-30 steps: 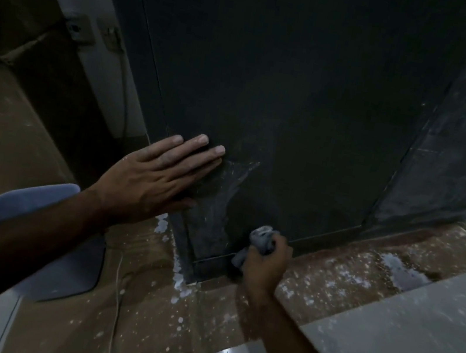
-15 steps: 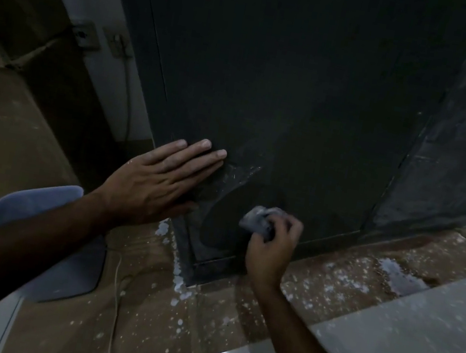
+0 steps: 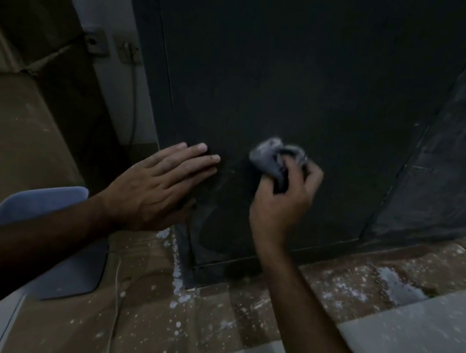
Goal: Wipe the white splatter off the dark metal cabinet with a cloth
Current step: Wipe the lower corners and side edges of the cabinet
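- The right hand (image 3: 280, 206), at centre frame, has its fingers curled round a crumpled grey cloth (image 3: 271, 159) and presses the wad against the front of the dark metal cabinet (image 3: 289, 71); bunching it this way probably gives a firm pad to scrub with.
- The left hand (image 3: 156, 185), just left of it, lies flat on the cabinet's lower left corner with fingers straight and close together, holding nothing; it looks like a brace that steadies the person while leaning in.
- The two hands are near each other but apart, with a strip of cabinet face between them.
- The white splatter (image 3: 225, 175) shows only as a faint pale smear in that strip and down toward the cabinet's bottom edge; the dim light makes it hard to tell how much is left, so I judge the wiping as under way, not finished.
- Below the cabinet, the brown paint-speckled floor covering (image 3: 233, 315) carries white drips, thickest at the cabinet's bottom corner.
- At lower left sits a pale blue plastic chair seat (image 3: 45, 200), with a brown cardboard box with green lettering (image 3: 3, 122) behind it.
- At upper left, a wall socket (image 3: 128, 49) sits on a white wall strip beside the cabinet.
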A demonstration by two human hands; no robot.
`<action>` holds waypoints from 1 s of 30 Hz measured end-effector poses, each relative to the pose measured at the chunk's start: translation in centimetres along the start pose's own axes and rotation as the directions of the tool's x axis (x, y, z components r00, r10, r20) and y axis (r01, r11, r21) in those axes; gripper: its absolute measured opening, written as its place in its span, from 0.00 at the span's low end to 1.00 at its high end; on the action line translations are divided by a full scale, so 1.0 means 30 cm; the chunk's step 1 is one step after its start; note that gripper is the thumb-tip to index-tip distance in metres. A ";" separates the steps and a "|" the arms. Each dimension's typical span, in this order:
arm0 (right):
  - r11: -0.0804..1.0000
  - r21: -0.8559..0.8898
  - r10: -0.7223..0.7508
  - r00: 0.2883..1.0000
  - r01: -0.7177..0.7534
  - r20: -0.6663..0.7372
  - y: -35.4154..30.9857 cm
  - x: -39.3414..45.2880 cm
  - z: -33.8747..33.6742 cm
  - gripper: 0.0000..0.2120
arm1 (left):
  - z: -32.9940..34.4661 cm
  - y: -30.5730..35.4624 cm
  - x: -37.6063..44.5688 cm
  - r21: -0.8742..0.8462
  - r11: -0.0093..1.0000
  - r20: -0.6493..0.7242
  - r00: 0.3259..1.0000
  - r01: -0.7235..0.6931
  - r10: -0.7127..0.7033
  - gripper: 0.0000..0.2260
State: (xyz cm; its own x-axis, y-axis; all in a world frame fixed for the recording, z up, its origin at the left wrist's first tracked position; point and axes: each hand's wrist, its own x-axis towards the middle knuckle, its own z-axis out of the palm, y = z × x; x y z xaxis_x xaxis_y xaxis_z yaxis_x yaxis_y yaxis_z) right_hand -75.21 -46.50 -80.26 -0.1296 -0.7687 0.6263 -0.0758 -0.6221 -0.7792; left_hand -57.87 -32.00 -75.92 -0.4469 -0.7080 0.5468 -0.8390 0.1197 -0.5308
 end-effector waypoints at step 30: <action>0.787 0.014 -0.476 0.592 0.617 0.651 0.047 -0.287 0.040 0.10 | -0.144 -0.068 -0.017 -0.193 0.978 0.128 0.990 0.080 -0.056 0.27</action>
State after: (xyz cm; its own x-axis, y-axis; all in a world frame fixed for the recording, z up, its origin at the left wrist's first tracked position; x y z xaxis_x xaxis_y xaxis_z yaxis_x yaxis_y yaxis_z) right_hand -73.02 -40.93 -86.74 0.6028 -0.2553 0.7559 -0.1258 -0.9660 -0.2259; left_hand -57.28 -28.88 -72.33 -0.3557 -0.7971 0.4879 -0.9162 0.1942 -0.3505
